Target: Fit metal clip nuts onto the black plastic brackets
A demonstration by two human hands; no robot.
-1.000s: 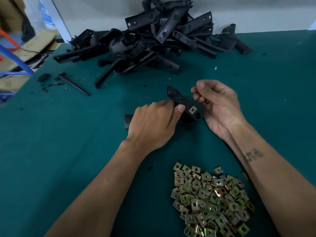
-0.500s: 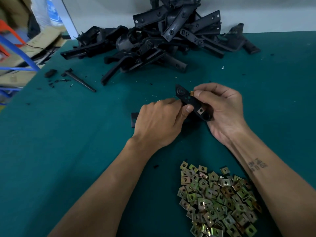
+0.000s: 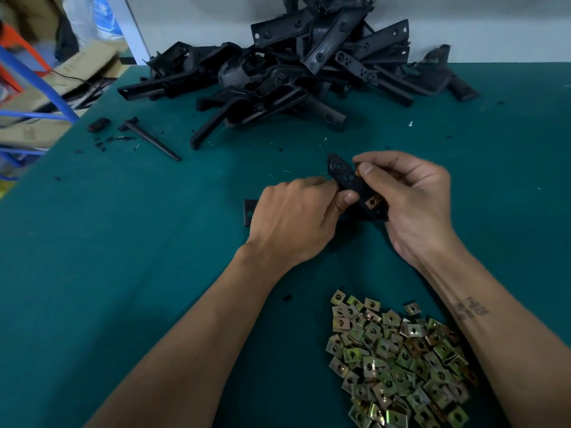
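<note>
The fingers [image 3: 346, 200] of the left hand [image 3: 293, 220] are curled over the near end of a black plastic bracket [image 3: 347, 180], thumb pressed on its top face; how the hidden fingertips lie underneath cannot be told. Left of that hand the bracket's other end [image 3: 251, 211] pokes out past the knuckles, and farther left and beyond lie a thin black rod [image 3: 153, 139] and small scraps on the green surface [image 3: 123, 273]. Beyond both hands sits the heap of unfitted brackets [image 3: 309, 66]. Between the hands one clip nut [image 3: 372, 201] already sits on the bracket edge. The right hand [image 3: 411, 199] pinches a second clip nut [image 3: 357, 171] between thumb and forefinger, right at the bracket's edge near its round boss. Nearer than the hands, under the right forearm, is the pile of loose clip nuts [image 3: 398, 362].

The bracket looks stiff and light, best held by its flat faces close to the hole being fitted. The nuts seem small, springy sheet metal with likely sharp edges; hold one by its closed fold and push squarely, or it may skew and slip.
</note>
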